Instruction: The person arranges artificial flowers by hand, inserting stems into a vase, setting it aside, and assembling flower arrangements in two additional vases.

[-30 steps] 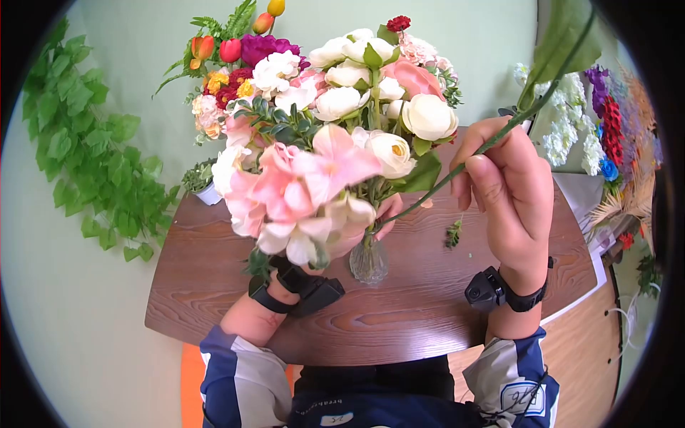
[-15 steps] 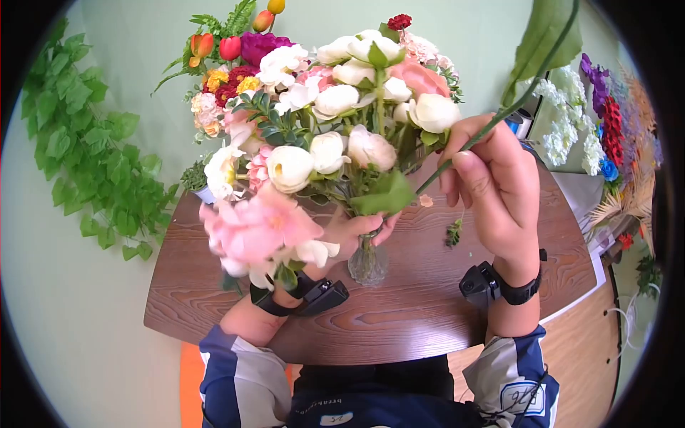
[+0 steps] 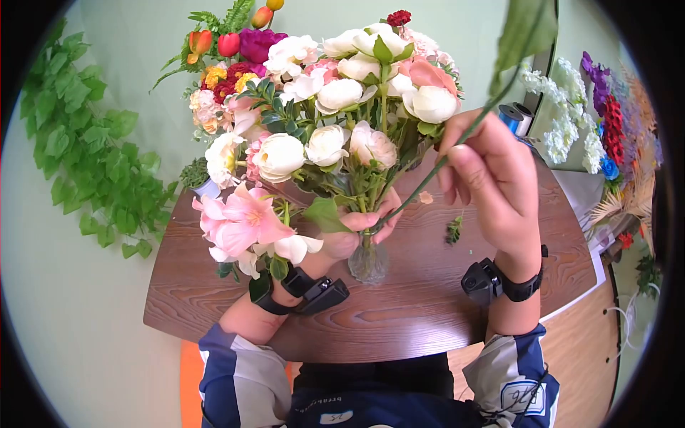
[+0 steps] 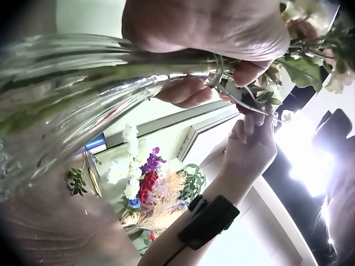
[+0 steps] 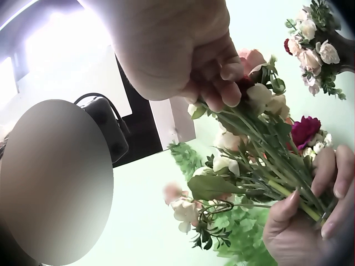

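Observation:
Near the table's middle, a clear ribbed glass vase (image 3: 368, 265) stands upright with a mixed bouquet rising from it. My left hand (image 3: 342, 245) grips the stems at the vase's mouth, thumb and fingers wrapped round them. Among the blooms are white roses (image 3: 280, 158) and a pink lily (image 3: 246, 221) that droops over my left wrist. My right hand (image 3: 499, 189) pinches a long green stem (image 3: 467, 135) between thumb and forefinger. That stem slants from the vase's mouth up to the right, with a broad leaf (image 3: 526, 36) high on it; its top is out of frame.
A small potted plant (image 3: 196, 175) stands at the table's back left. A green sprig (image 3: 454, 230) lies right of the vase. Spools (image 3: 511, 118) stand at the back right. Green vines (image 3: 85, 143) hang on the left wall, and colourful flowers (image 3: 614, 135) fill the right side.
The pink lily has swung left and down, and the white roses behind it now show. My right hand has shifted slightly left, still pinching the stem. My left hand stays at the vase's mouth.

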`<state>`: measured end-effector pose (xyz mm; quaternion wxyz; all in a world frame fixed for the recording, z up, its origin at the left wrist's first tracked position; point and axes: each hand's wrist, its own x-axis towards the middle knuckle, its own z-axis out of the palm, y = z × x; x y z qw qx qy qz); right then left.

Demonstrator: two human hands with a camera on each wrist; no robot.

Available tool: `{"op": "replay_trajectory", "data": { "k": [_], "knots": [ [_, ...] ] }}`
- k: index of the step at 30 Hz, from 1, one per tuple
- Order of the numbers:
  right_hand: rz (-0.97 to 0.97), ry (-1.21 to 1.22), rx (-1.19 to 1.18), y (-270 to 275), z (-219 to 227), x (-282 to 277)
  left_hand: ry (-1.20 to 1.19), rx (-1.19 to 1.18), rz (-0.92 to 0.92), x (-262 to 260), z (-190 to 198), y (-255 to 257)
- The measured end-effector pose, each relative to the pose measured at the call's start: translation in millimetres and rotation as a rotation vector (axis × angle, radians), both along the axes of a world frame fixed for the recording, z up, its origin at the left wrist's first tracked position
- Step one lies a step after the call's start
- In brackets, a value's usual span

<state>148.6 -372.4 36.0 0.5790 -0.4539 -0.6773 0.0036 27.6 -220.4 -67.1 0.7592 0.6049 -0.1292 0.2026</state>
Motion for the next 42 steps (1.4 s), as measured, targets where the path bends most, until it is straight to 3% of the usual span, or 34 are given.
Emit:
{"op": "replay_trajectory", "data": {
  "k": [5, 10, 14, 19, 23, 25, 27, 29, 31, 34, 37, 40, 42],
  "knots": [
    [-0.034, 0.006, -0.019, 5.7, -2.5, -1.9, 0.02, -0.007, 0.005, -1.2, -1.7, 0.1],
    [0.071, 0.236, -0.009, 18.9, -11.3, -2.5, -0.006, -0.027, -0.014, 0.2, -8.5, -0.7],
    [0.102, 0.249, -0.039, 22.9, -13.4, -3.4, -0.001, 0.011, 0.055, -0.9, -9.9, -4.0],
    [0.081, -0.11, 0.005, 30.1, -18.1, 0.2, -0.104, -0.01, 0.064, 2.5, -1.0, -13.5],
    [0.115, -0.065, -0.09, 29.2, -20.0, -1.4, -0.093, -0.003, -0.008, 2.6, -15.5, -2.4],
    [0.155, -0.036, -0.128, 29.3, -21.9, -2.7, -0.088, -0.012, 0.05, 3.9, -17.5, -3.7],
    [0.191, -0.009, -0.168, 29.7, -23.1, -2.9, -0.041, 0.044, 0.124, 1.8, -52.1, 19.7],
    [0.207, -0.111, -0.202, 31.6, -24.8, -2.8, 0.007, 0.1, 0.199, 1.3, -59.5, 24.8],
    [0.21, -0.104, -0.245, 33.5, -28.0, -0.1, 0.102, 0.228, 0.403, 3.7, -62.5, 24.7],
    [0.174, -0.21, -0.118, 34.1, -29.0, 3.4, -0.044, 0.12, 0.252, 5.6, -56.1, 18.3],
    [0.157, -0.222, -0.119, 26.9, -23.0, 0.0, 0.01, 0.155, 0.317, 1.3, -43.2, 10.9],
    [0.052, -0.002, -0.039, 21.8, -19.9, -10.5, 0.034, 0.118, 0.307, 1.6, -47.3, 13.0],
    [0.019, -0.034, 0.004, 23.5, -20.9, -13.1, 0.027, 0.063, 0.262, 1.4, -52.3, 14.4]
  ]
}}
